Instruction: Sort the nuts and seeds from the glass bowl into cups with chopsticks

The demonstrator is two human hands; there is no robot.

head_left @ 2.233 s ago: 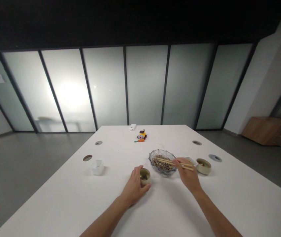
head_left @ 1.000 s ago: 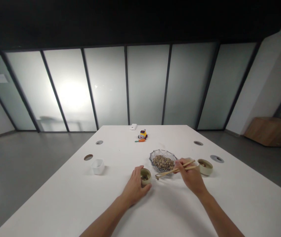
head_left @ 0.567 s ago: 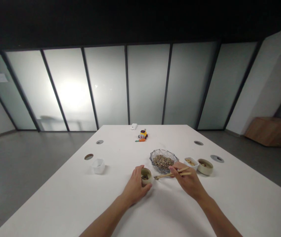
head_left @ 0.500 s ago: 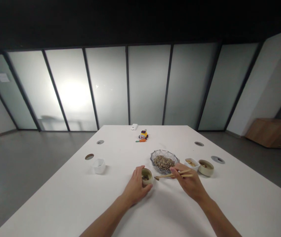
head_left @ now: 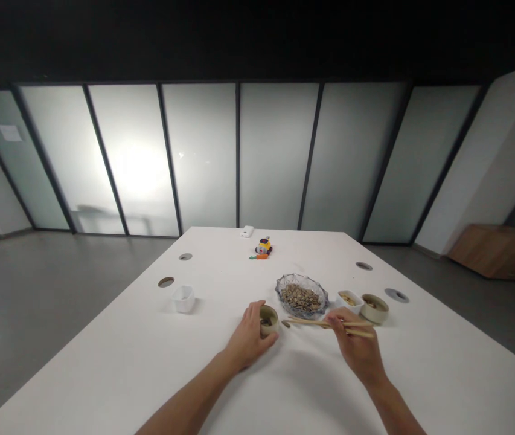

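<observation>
Sitting on the tabletop, left to right:
White tub: a small white tub (head_left: 183, 298) stands alone near the left edge of the tabletop (head_left: 125, 362), beside a round hole.
Left hand: the left hand (head_left: 247, 340) is curled around the small cup (head_left: 268, 319), with fingers on its left side and the thumb at the near side. It holds the cup on the tabletop.
Small cup: it is tan, stands upright near the middle of the tabletop, and has something dark inside.
Seed: one little dark seed (head_left: 285, 324) lies on the tabletop, just beside the cup and the chopstick tips.
Toy: a small yellow toy (head_left: 262, 246) sits by the far edge, with a white box (head_left: 247, 231) near it.
Glass bowl: the glass bowl (head_left: 302, 296) is full of seeds, just behind the chopsticks.
Chopsticks: the chopsticks (head_left: 316, 323) lie almost flat, tips pointing left at the cup.
Right hand: the right hand (head_left: 355, 349) is closed on the chopsticks.
Two dishes: a white dish (head_left: 348, 299) and a tan bowl (head_left: 374, 307) stand touching, right of the glass bowl.
</observation>
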